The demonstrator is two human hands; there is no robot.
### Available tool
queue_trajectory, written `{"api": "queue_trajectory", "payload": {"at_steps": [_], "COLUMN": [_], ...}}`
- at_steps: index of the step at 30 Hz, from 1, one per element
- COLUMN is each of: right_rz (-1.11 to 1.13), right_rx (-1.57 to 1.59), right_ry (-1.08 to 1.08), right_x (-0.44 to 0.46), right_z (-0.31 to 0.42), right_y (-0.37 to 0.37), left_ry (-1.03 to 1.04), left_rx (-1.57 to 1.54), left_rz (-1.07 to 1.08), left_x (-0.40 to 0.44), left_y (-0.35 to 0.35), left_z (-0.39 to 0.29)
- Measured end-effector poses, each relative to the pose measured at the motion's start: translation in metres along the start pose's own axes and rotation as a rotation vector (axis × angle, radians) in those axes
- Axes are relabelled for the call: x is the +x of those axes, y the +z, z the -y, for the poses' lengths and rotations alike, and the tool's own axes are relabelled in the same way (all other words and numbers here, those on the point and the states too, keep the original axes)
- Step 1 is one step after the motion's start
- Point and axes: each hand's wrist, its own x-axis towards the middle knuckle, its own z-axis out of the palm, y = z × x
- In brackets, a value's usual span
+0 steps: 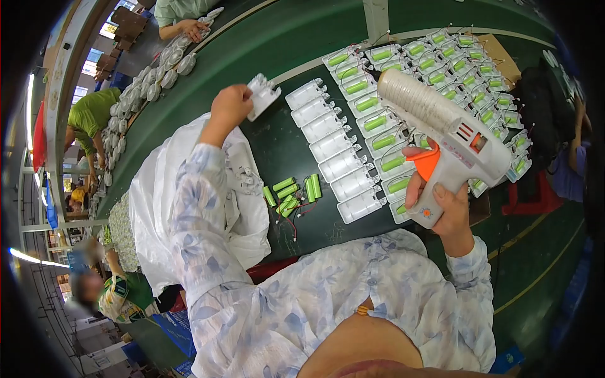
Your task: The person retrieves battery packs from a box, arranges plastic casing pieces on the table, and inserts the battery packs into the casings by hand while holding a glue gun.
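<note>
My left hand (230, 108) pinches a white plastic housing (262, 96) above the dark green table, left of a column of empty white housings (332, 146). In my right hand (445, 211) is a white glue gun (469, 145) with an orange trigger, its barrel tilted up and left over rows of housings. Those rows hold green battery cells (382, 142) with thin wires. Several loose green batteries (287, 191) with red and black leads lie on the table near my body. Beside them, a white plastic bag (157, 195) holds more housings (242, 165).
A cardboard piece (501, 60) lies beyond the filled rows. White round parts (169, 66) line the far left side, where co-workers sit or stand. Another person's hand (192, 28) is at the top. A red stool (535, 195) stands at the right.
</note>
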Motion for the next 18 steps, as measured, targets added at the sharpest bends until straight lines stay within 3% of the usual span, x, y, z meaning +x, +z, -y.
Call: {"api": "queue_trajectory", "payload": {"at_steps": [3, 7, 18], "right_rz": [-0.016, -0.019, -0.007], "right_rx": [-0.065, -0.109, -0.182], "right_ry": [-0.030, -0.009, 0.067], "right_x": [0.005, 0.009, 0.032], "right_z": [0.002, 0.014, 0.031], "right_y": [0.002, 0.007, 0.013], "left_ry": [0.100, 0.080, 0.303], "left_rx": [0.056, 0.049, -0.038], "left_rz": [-0.177, -0.048, -0.086], "left_x": [0.042, 0.067, 0.053], "left_y": [0.020, 0.045, 0.049], "left_z": [-0.020, -0.055, -0.084]}}
